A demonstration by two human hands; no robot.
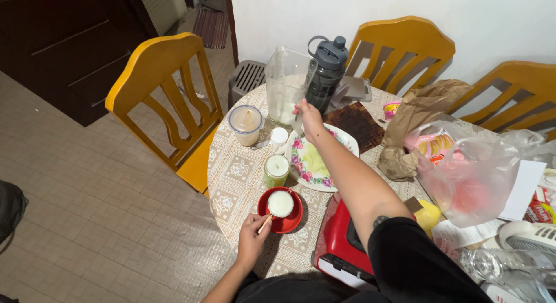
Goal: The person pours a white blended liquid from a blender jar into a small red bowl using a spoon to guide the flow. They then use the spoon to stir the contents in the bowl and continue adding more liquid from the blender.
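My right hand (310, 117) reaches across the round table and grips the clear blender jug (286, 86), which holds a little white liquid at its bottom. My left hand (253, 239) holds a thin wooden stick at the near edge of a red bowl (292, 219). A glass of white liquid (280, 203) stands in that bowl. Beyond it stands a small glass jar (276, 170) filled with the same white liquid. A flowered plate (301, 164) with pale green pieces lies under my right forearm.
A dark water bottle (327, 71), a lidded plastic tub (246, 124), a brown paper bag (414, 120) and a clear plastic bag (480, 175) crowd the table. A red appliance (339, 245) sits at the near edge. Yellow wooden chairs (165, 100) ring the table.
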